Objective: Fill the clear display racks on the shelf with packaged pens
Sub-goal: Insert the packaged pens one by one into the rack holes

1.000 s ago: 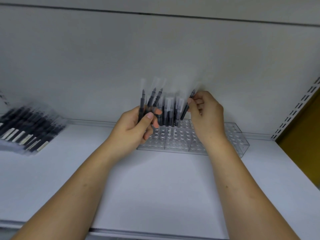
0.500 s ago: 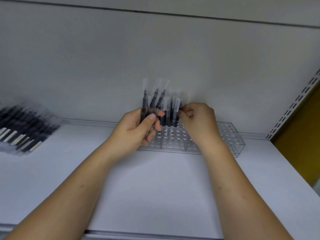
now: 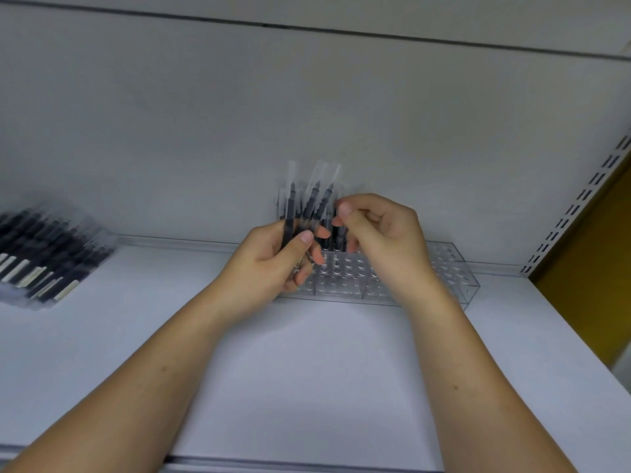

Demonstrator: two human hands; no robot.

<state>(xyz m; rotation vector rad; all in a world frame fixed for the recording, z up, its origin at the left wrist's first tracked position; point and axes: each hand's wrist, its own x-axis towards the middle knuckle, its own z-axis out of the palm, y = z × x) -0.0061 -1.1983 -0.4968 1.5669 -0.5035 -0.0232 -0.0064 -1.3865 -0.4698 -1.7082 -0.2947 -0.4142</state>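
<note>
We are keeping a fan of pens (image 3: 309,206) upright in our left hand (image 3: 269,261). The thumb is pressing across the barrels and the fingers are curling round behind. We judge this grip is spreading the clear sleeves apart so one can be picked off at a time.

We are holding the fan just above the back left of the rack (image 3: 454,278), close to the holes it is feeding. A few standing pens (image 3: 336,235) are already filling holes there. The front rows and right end are showing bare, so we judge the filling is at an early stage.

The rack is sitting against the back wall on the shelf (image 3: 307,387). The spare stack (image 3: 44,257) is lying flat, well apart to the left.

Our right hand (image 3: 382,240) is narrow, its fingers curling in. Thumb and forefinger are nearly meeting at the fan's right edge. Through the blur we cannot tell whether a sleeve is caught between them.
</note>
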